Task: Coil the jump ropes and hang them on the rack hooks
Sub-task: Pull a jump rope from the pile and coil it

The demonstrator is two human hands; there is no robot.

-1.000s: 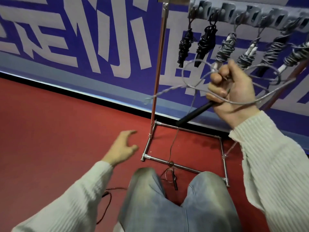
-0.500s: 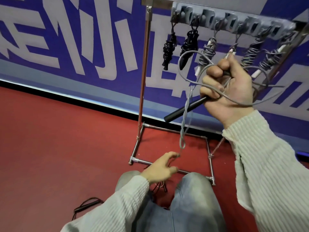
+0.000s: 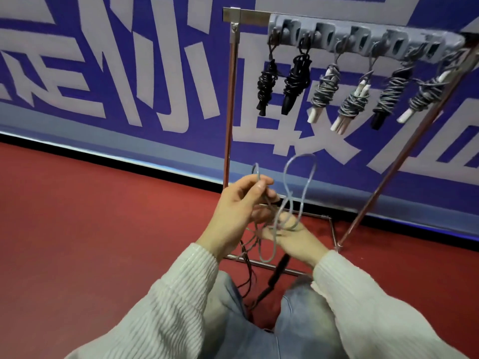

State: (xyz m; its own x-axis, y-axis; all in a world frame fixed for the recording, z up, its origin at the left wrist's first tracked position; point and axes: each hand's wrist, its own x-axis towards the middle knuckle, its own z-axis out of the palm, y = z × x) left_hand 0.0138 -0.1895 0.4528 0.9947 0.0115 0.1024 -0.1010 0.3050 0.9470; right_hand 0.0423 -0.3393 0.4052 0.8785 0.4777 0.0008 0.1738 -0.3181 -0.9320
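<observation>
A grey jump rope (image 3: 302,177) loops up in a figure-eight between my hands, low in front of the rack. My left hand (image 3: 239,206) pinches one strand of it between thumb and fingers. My right hand (image 3: 294,240) lies palm up just to the right, with rope loops caught around its fingers. The rope's black handle (image 3: 277,270) dangles below that hand toward my knees. Above, the grey hook strip (image 3: 363,38) of the rack carries several coiled ropes: two black bundles (image 3: 295,81) at the left and grey ones (image 3: 352,102) to their right.
The rack's metal post (image 3: 229,112) and slanted brace (image 3: 404,156) stand on a floor frame (image 3: 333,231) on red flooring, against a blue and white banner wall. A dark rope (image 3: 248,274) lies on the floor by my jeans-clad knees.
My right hand came down from in front of the hooks to knee height with the rope. My left hand rose from the floor and took hold of a strand.
</observation>
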